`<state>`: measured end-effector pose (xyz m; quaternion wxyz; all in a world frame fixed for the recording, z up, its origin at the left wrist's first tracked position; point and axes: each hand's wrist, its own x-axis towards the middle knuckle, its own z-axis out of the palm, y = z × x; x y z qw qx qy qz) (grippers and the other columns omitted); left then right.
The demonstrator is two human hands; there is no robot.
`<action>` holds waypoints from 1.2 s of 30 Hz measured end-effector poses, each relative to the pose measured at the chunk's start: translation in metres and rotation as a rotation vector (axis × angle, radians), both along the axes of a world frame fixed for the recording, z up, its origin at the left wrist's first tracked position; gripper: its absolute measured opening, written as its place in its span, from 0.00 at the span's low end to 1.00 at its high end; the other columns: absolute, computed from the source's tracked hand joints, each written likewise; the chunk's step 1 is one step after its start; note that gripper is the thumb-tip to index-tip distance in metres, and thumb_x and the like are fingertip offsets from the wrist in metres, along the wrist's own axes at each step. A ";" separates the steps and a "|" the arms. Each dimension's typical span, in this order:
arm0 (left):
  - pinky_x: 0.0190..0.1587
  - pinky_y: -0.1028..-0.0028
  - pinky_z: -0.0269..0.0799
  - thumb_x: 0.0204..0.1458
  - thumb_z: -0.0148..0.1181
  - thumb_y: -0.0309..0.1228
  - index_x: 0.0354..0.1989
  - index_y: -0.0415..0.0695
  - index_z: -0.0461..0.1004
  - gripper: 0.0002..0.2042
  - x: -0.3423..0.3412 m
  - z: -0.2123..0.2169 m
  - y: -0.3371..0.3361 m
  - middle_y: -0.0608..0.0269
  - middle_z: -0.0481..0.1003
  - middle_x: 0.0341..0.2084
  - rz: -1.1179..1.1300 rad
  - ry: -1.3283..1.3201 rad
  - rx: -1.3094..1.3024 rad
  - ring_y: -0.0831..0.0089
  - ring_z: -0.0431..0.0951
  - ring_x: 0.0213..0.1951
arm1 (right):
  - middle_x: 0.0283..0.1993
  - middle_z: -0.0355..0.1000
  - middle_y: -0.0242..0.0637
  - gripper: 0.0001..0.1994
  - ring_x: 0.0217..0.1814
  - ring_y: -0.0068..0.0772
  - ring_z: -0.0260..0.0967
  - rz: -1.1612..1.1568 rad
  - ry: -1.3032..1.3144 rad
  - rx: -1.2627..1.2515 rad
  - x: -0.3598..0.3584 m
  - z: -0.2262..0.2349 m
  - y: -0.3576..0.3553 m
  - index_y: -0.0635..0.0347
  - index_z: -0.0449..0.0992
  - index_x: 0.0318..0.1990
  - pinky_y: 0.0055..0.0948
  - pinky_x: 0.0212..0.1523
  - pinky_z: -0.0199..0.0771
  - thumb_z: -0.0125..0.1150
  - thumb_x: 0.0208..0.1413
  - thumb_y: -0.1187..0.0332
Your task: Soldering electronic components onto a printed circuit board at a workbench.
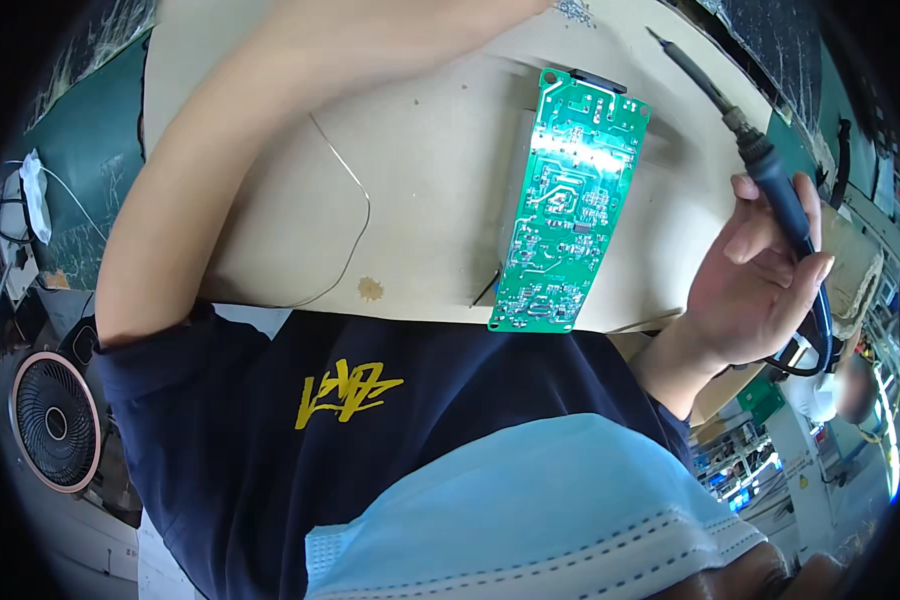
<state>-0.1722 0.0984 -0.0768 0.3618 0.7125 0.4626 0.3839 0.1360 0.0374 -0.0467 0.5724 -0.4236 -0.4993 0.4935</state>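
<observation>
My right hand (760,270) is closed around the grip of a soldering iron (782,190), whose thin tip points up and to the left, raised clear of the board. A long green circuit board (570,210) lies left of it, solder side up, with a black part at its far end. My left forearm (250,110) reaches across to the top edge of the picture. Only part of my left hand (495,12) shows there, beside a small heap of silvery bits (574,12); its fingers are cut off by the edge. A thin solder wire (367,215) curves over the work surface below that forearm.
The beige work surface (430,200) carries a brown stain (370,289) near its front edge. A round fan (56,422) stands at the lower left. On the right, the iron's dark cable (823,335) hangs down, and another person (840,390) is in the background.
</observation>
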 end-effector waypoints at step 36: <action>0.24 0.81 0.59 0.52 0.65 0.18 0.30 0.37 0.76 0.03 0.013 -0.025 0.011 0.75 0.57 0.13 -0.014 -0.121 0.064 0.88 0.57 0.18 | 0.30 0.65 0.41 0.19 0.46 0.53 0.70 0.212 -0.172 0.124 -0.007 -0.023 0.014 0.66 0.77 0.44 0.47 0.49 0.70 0.48 0.61 0.58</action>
